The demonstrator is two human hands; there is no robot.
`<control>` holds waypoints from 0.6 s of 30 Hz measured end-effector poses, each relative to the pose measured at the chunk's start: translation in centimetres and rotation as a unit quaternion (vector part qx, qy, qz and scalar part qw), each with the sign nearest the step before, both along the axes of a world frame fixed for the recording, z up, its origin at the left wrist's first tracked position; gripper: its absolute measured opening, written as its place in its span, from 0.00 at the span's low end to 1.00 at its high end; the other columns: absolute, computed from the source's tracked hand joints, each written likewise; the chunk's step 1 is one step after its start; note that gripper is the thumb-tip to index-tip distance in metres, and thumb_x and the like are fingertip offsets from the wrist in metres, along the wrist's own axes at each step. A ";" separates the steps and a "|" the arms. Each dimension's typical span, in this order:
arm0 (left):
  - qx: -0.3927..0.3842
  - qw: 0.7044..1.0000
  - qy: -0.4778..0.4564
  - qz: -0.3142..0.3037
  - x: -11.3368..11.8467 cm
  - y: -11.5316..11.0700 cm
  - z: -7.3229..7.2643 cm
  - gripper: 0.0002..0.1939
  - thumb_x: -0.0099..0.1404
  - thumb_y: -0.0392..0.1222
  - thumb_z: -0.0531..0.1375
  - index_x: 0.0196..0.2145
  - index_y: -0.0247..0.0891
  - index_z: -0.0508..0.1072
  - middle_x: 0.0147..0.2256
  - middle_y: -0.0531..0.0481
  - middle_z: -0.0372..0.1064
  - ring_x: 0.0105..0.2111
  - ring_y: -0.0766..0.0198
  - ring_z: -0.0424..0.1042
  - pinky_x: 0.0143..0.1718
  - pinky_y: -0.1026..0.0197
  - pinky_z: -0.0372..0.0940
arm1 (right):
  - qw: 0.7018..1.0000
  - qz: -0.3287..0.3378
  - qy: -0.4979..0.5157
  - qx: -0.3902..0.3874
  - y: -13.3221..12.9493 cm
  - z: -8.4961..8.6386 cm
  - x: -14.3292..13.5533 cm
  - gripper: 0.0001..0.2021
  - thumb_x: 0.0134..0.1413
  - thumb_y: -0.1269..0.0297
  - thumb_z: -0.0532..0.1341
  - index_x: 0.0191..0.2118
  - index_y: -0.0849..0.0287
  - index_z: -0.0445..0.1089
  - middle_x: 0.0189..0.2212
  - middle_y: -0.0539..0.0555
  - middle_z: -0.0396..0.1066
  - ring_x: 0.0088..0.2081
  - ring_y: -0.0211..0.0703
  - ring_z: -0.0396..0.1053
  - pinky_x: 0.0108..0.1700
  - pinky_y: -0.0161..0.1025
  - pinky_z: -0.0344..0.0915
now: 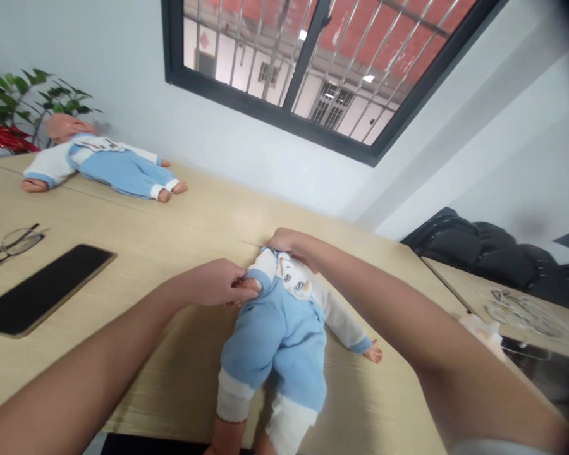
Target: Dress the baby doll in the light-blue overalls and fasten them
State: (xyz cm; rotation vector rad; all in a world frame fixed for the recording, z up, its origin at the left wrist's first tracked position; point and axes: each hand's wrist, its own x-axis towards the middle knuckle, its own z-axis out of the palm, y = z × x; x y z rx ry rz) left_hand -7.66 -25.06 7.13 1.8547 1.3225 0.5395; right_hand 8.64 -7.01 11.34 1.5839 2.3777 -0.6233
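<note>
A baby doll in a blue and white outfit lies on its back on the wooden table, feet toward me. My left hand is closed round the doll's hand at the end of its white, blue-cuffed sleeve. At the doll's upper chest, my right hand has its fingers bent at the collar and shoulder; what they grip is hidden. My right hand and forearm cover the doll's head. Its other arm stretches out over the table. A cartoon face shows on the outfit's front.
A second doll in matching clothes lies at the back left beside a potted plant. A dark phone and glasses rest at the left. White cables and black chairs are at the right.
</note>
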 end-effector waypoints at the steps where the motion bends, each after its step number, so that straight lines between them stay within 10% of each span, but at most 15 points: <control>1: -0.031 0.999 -0.015 -0.010 -0.6 0.2 -0.1 0.19 0.64 0.58 0.59 0.25 0.42 0.72 0.25 0.53 0.75 0.25 0.61 0.72 0.28 0.62 0.62 | 1.000 -0.008 -0.017 0.012 0.2 0.2 0.5 0.09 0.50 0.66 0.66 0.22 0.62 0.71 0.21 0.59 0.69 0.25 0.46 0.67 0.31 0.42 0.61; 12: -0.116 0.988 -0.099 -0.034 -1.9 1.0 -1.3 0.21 0.63 0.61 0.60 0.28 0.40 0.70 0.26 0.53 0.71 0.26 0.63 0.71 0.27 0.64 0.64 | 0.996 -0.007 -0.064 0.069 -1.2 1.9 4.1 0.23 0.66 0.54 0.53 0.27 0.64 0.75 0.26 0.63 0.75 0.30 0.50 0.73 0.36 0.42 0.64; 18: -0.118 0.987 -0.095 -0.049 -2.0 1.3 -1.8 0.24 0.65 0.64 0.59 0.29 0.39 0.69 0.26 0.53 0.70 0.26 0.64 0.69 0.27 0.64 0.62 | 0.969 0.178 0.084 0.147 -3.8 2.0 6.7 0.26 0.73 0.50 0.45 0.40 0.59 0.77 0.43 0.61 0.78 0.47 0.51 0.73 0.52 0.43 0.64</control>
